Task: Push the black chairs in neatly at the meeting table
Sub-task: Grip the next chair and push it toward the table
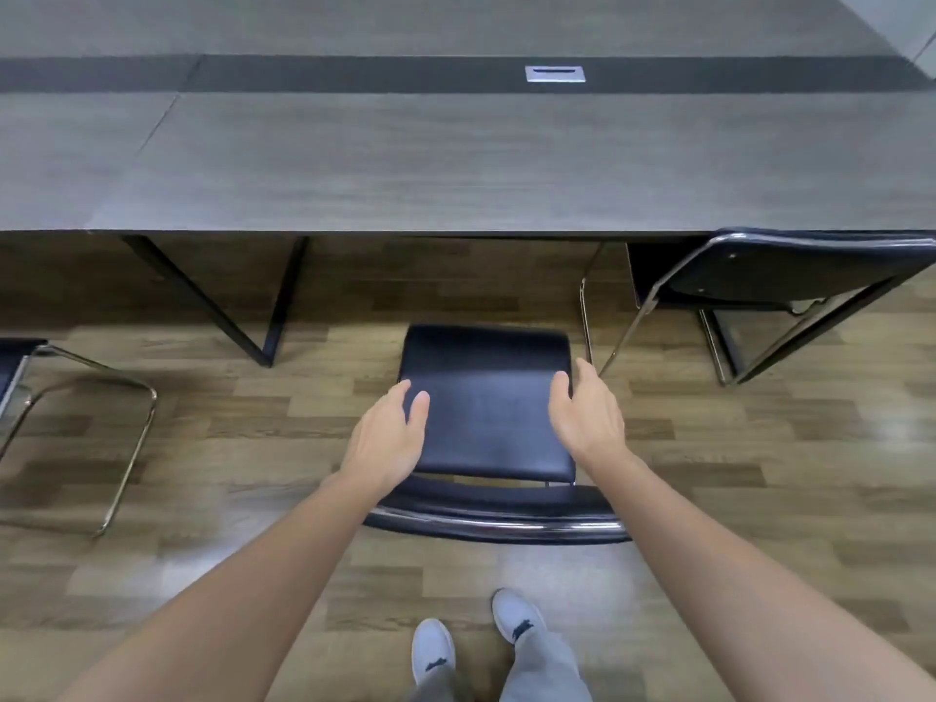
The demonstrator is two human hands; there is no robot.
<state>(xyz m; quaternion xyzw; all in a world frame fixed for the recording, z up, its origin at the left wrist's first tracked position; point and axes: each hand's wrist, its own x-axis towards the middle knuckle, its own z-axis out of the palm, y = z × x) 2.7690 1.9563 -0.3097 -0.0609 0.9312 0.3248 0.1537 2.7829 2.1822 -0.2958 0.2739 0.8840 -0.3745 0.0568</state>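
**Leather-look black, chrome and wood grain**

From my remote seat, the middle chair (pixel 486 412) shows a smooth black seat pad, leather-like with a soft sheen, and its back rail is polished chrome tubing catching bright highlights. The chair on the right (pixel 790 276) has the same glossy upholstery and shiny metal frame. The tabletop (pixel 456 164) reads as matt grey wood-grain laminate (a darker matt strip runs along it). The floor (pixel 228 448) is brown wood-look plank, faintly glossy.

Wood-plank floor (pixel 759 499), grey shoes (pixel 433 648)
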